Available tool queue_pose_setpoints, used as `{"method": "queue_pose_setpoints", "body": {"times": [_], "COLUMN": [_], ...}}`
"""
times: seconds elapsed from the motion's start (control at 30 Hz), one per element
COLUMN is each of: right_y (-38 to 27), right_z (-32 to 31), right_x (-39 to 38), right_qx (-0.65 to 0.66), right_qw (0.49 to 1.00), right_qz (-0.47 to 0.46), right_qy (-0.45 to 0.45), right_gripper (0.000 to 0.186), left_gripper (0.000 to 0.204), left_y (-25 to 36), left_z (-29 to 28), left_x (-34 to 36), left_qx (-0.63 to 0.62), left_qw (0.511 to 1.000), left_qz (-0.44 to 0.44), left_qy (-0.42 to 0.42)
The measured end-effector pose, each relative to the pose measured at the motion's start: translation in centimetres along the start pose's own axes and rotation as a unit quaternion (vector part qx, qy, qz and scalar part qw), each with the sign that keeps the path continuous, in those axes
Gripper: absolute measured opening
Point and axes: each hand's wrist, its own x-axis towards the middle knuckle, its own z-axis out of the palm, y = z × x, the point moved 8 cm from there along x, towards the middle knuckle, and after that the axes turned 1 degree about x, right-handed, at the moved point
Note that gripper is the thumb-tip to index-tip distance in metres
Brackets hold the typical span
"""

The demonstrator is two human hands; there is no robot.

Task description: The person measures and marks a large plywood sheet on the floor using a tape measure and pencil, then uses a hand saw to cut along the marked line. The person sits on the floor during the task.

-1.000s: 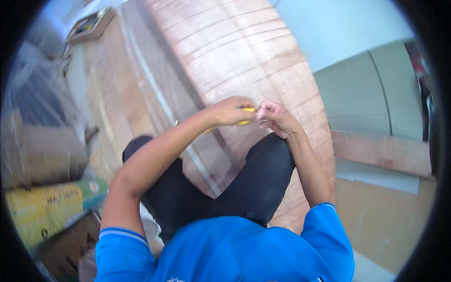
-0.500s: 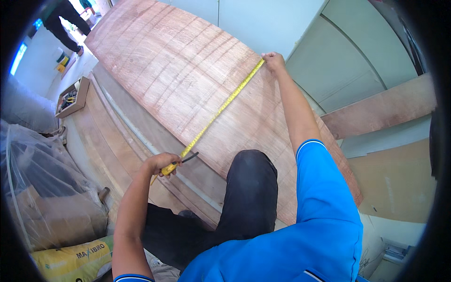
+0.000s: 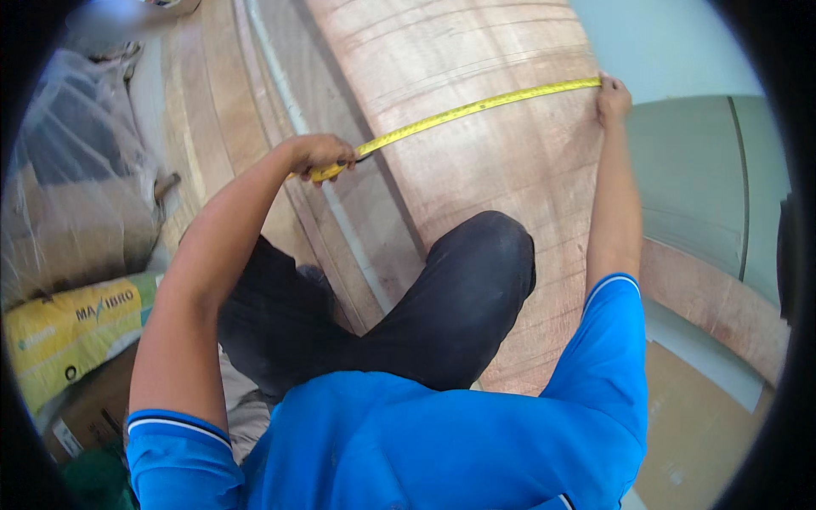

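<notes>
A yellow tape measure blade (image 3: 480,108) stretches across a reddish plywood sheet (image 3: 459,178). My left hand (image 3: 323,153) is closed around the yellow tape case (image 3: 323,172) beside the sheet's left edge, with a small dark object at its fingertips, too small to name. My right hand (image 3: 614,100) pinches the free end of the blade at the sheet's right edge. My bent right knee (image 3: 489,246) in dark trousers rests over the sheet.
Long boards and strips (image 3: 229,85) lie left of the sheet. A plastic-covered pile (image 3: 76,195) and a yellow sack (image 3: 76,331) are at the left. Pale green panels (image 3: 697,187), a narrow plywood strip (image 3: 705,297) and a tan board (image 3: 688,399) stand or lie at the right.
A second ago my hands were close together; since then the tape has been drawn out across the sheet. My view has turned since half a second ago, leaving the other person's legs out of sight.
</notes>
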Motion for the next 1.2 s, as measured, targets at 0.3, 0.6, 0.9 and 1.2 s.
{"method": "queue_pose_setpoints", "body": {"times": [0.3,0.6,0.9,1.2], "right_y": [1.6,0.9,1.7,1.3], "right_z": [-0.2,-0.7,-0.3,-0.7], "right_x": [0.5,-0.1,0.5,0.2], "right_qx": [0.031,-0.004,-0.002,-0.002], "right_qw": [0.999,1.000,1.000,1.000], "right_qz": [0.015,0.005,0.004,0.029], "right_qy": [-0.013,0.019,0.000,-0.009], "right_gripper": [0.047,0.049,0.048,0.048], "left_gripper": [0.043,0.042,0.042,0.036], "left_y": [0.6,0.4,0.2,-0.3], "left_z": [-0.3,-0.5,-0.4,-0.4], "left_x": [-0.9,-1.0,-0.6,0.1], "left_qx": [0.018,0.021,0.021,0.010], "left_qw": [1.000,1.000,1.000,0.999], "left_qz": [-0.020,-0.015,-0.021,-0.037], "left_qy": [-0.004,0.009,0.003,-0.003]}}
